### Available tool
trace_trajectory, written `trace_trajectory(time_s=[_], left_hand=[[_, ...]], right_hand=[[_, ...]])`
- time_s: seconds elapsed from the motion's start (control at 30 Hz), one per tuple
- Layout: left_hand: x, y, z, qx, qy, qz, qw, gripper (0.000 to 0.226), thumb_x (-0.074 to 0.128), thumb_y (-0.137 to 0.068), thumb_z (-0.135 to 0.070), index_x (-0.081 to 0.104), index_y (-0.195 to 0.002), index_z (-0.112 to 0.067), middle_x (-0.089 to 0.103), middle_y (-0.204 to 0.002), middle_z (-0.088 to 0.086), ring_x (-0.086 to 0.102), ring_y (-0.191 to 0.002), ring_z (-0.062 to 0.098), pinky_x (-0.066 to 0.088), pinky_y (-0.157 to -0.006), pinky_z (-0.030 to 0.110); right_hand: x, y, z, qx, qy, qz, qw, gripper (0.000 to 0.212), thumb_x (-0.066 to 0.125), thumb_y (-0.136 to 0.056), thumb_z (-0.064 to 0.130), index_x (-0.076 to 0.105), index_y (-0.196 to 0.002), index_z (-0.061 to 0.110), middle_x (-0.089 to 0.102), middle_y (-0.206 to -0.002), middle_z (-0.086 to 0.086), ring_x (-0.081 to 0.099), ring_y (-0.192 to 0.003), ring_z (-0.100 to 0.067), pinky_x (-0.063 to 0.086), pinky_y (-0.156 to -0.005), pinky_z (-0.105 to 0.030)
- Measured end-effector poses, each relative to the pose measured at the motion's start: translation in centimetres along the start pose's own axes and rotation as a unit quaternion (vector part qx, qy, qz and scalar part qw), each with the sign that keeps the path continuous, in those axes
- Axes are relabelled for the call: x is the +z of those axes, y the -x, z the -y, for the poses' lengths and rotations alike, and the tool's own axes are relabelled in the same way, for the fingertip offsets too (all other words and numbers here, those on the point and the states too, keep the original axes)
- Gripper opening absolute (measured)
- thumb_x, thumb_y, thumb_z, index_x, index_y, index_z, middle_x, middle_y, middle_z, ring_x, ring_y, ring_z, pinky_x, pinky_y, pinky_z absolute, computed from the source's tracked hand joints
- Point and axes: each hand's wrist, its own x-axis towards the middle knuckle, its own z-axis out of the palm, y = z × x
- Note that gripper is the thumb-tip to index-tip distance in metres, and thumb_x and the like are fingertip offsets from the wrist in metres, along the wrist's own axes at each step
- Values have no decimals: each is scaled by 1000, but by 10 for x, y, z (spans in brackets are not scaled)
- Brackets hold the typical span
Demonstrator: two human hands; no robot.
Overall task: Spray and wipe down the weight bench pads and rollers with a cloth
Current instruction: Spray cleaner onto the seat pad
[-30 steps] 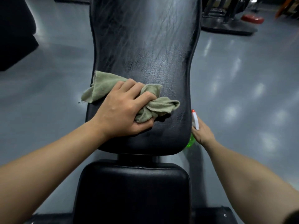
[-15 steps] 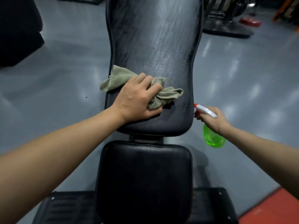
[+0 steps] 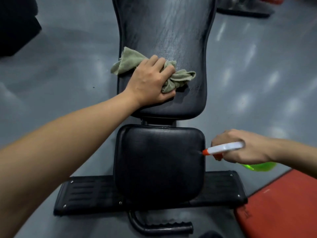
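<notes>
head view looks down on a glossy grey floor [image 3: 68, 74] and a black bench [image 3: 89, 191]. left hand [image 3: 149, 83] curls round a green cloth [image 3: 130, 62], pressing it on the streaked back pad [image 3: 164, 28]; right hand [image 3: 253, 152] grips a spray bottle [image 3: 223, 148] with its orange nozzle at the seat pad [image 3: 159, 165]'s right edge.

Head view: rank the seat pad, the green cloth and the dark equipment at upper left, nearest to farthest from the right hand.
1. The seat pad: just left of the right hand, at the nozzle of its spray bottle.
2. The green cloth: ahead on the back pad, gripped by the left hand.
3. The dark equipment: far upper left corner.
</notes>
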Motion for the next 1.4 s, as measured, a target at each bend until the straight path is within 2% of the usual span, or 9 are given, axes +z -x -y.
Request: trace_trajectory(time_s=[0.17,0.3,0.4,0.63,0.77,1.0,1.13,1.3,1.4], left_hand=[[-3,0,-1,-9,0,5,1000,51,64,-82,-51,61,-103,-5,58,-94,17,52,-85,35,41,-71,46],[-3,-1,-2,-7,7,4,1000,50,65,-82,-51,61,-102,-6,57,-94,17,52,-85,35,41,-72,46],[-2,-2,-1,-10,7,2,1000,50,64,-83,-51,61,-103,-5,57,-93,18,51,-85,35,42,-73,47],[-2,-2,0,-14,14,-3,1000,49,63,-85,-50,60,-103,-5,55,-92,18,50,-85,35,42,-72,47],[0,-1,0,-9,19,-11,1000,48,63,-85,-49,60,-102,-4,55,-92,18,50,-84,35,42,-72,47],[-2,-1,-3,-17,13,11,1000,49,64,-83,-52,61,-100,-6,55,-90,17,50,-82,35,42,-70,46],[-20,-7,-10,-147,69,59,985,50,55,-81,-61,54,-100,-14,58,-91,7,56,-87,31,42,-63,38],[-54,5,-35,-364,369,57,853,48,69,-88,-55,47,-113,-20,64,-99,-12,63,-91,7,50,-76,28],[-72,-2,-65,-440,647,81,618,65,73,-82,-57,44,-123,-16,65,-115,-3,69,-98,6,55,-86,30]], right_hand=[[12,-13,-3,7,39,-61,997,25,50,-63,39,54,-70,16,56,-64,-3,51,-60,-20,48,-59,-41],[14,-19,-20,27,-207,-137,968,22,57,-61,19,70,-73,6,64,-62,-2,51,-57,-10,43,-55,-23],[16,-33,-47,60,-284,-198,936,44,58,-66,45,73,-80,6,74,-79,-7,49,-64,-14,41,-58,-18],[45,-98,-107,162,-194,-292,922,23,65,-88,22,74,-88,43,63,-97,5,64,-88,-13,48,-82,-27],[42,-131,-119,191,-194,-360,892,23,71,-90,39,63,-69,39,57,-87,-5,57,-77,-21,40,-64,-26],[54,-149,-116,215,-185,-332,900,26,74,-88,29,72,-114,23,68,-92,-6,62,-81,-20,44,-60,-23],[50,-122,-81,156,-163,-438,870,62,63,-97,45,43,-147,15,43,-138,-9,52,-117,-19,47,-93,-20],[23,-42,6,-158,71,-499,849,81,68,-89,52,33,-146,6,29,-150,-15,38,-138,-32,37,-113,-53],[37,-37,45,-207,97,-458,859,108,82,-75,60,25,-149,6,19,-157,-27,24,-149,-37,32,-118,-52]])
